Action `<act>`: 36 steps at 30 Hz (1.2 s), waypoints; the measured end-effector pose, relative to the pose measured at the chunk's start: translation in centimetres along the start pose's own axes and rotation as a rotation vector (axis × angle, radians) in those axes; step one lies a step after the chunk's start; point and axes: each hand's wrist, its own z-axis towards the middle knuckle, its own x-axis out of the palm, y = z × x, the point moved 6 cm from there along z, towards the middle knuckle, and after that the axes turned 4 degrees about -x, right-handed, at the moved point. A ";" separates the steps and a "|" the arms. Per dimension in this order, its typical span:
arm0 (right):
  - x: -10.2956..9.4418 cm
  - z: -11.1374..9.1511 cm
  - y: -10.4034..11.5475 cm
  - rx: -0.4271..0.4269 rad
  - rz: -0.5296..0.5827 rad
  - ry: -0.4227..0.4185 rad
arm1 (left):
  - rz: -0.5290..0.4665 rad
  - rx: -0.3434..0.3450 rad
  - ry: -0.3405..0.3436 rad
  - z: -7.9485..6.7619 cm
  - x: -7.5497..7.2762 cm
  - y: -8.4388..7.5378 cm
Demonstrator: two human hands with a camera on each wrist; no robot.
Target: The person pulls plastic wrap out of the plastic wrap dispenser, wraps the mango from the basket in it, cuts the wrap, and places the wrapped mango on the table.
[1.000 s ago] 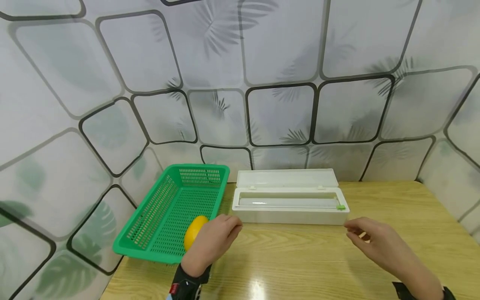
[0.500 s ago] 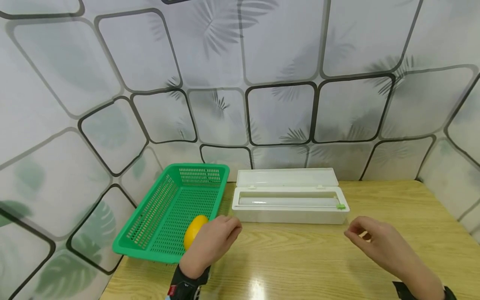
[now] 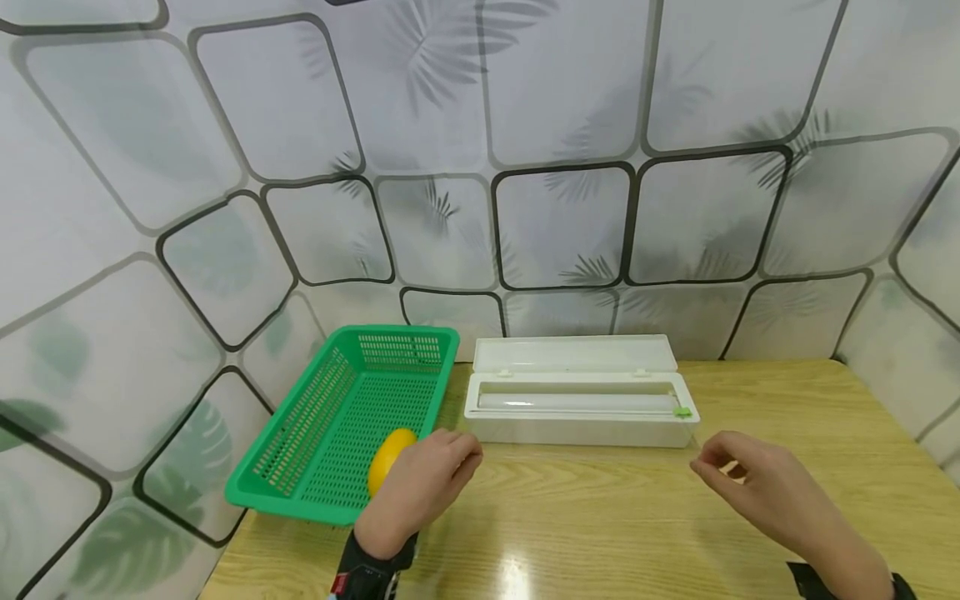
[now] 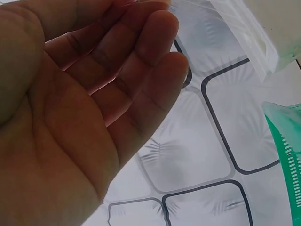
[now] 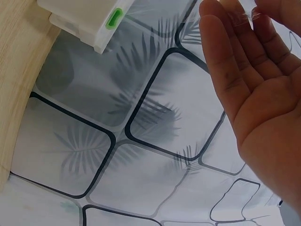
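A white cling film dispenser box stands against the wall with its lid raised and a roll inside. Clear cling film shows at the fingertips of my right hand, which pinches it off the box's front right corner. My left hand pinches the film between thumb and fingers near the front left corner; stretched film runs toward the box in the left wrist view. The film between the hands is nearly invisible from the head. A yellow, smooth oval fruit lies in the green basket, partly behind my left hand.
The green basket sits left of the box, its right rim close to my left hand. A small green slider is on the box's front right edge. Patterned covering lines the walls behind the wooden table.
Both hands hold nearly the same place. The left hand has drifted slightly to the left, and the right hand a touch to the right. Basket, fruit and box stay put.
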 end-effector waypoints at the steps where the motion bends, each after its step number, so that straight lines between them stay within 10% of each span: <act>1: 0.0 0.0 0.0 0.002 -0.001 0.001 | 0.002 0.005 -0.006 0.0 -0.1 -0.1; 10: -0.3 -0.1 0.1 -0.016 0.000 -0.018 | -0.002 0.032 -0.042 -0.2 -0.6 -0.3; 22: -1.5 -0.1 0.6 -0.123 0.031 -0.183 | 0.043 0.157 -0.261 -0.3 -1.9 -0.7; 36: -2.1 -0.1 0.7 -0.158 0.026 -0.231 | 0.057 0.187 -0.301 -0.3 -2.4 -0.6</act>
